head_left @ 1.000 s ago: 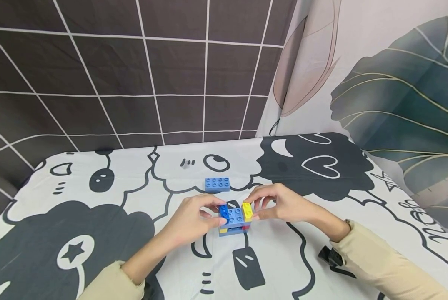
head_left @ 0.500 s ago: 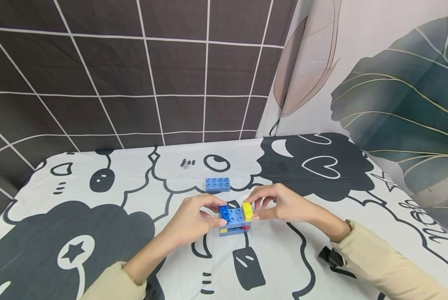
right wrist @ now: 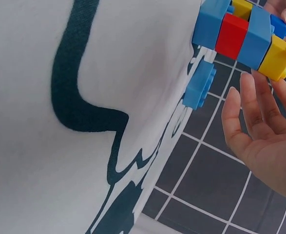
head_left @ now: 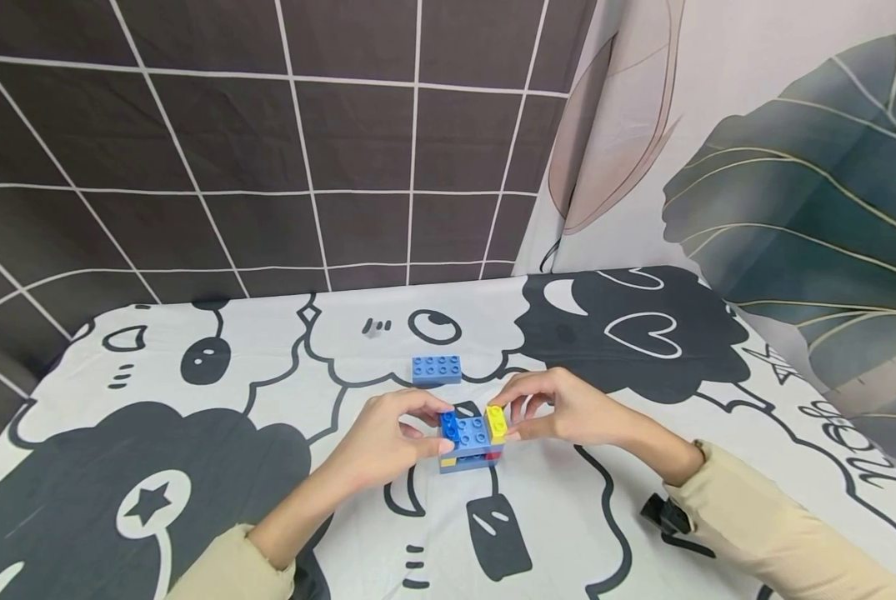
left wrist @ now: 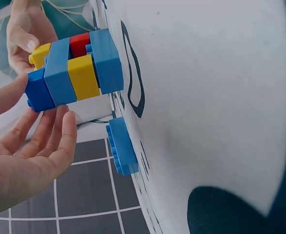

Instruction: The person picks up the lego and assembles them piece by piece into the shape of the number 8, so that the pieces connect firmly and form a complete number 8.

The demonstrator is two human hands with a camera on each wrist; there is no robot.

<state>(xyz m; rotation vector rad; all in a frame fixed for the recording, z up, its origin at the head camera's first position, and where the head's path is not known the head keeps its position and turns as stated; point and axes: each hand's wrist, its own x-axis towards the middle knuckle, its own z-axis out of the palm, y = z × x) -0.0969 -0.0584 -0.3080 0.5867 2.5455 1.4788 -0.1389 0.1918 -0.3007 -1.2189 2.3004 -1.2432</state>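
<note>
A small stack of toy building bricks stands on the cloth in the head view. Its upper light blue brick (head_left: 472,433) bears a dark blue brick (head_left: 448,427) at the left end and a yellow brick (head_left: 496,424) at the right end. Between thumb and fingers, my left hand (head_left: 383,437) pinches the dark blue brick. The yellow one is pinched by my right hand (head_left: 568,408). Lower down, a second yellow brick (left wrist: 84,77) and a red brick (right wrist: 232,36) sit between the upper light blue brick and the bottom light blue brick (left wrist: 107,61), with a gap between them.
Behind the stack lies a separate light blue brick (head_left: 436,369), studs up. A white cloth (head_left: 553,517) with black cartoon drawings covers the table. At the back hangs a dark gridded curtain (head_left: 357,133), beside a leaf-patterned one (head_left: 808,183) on the right.
</note>
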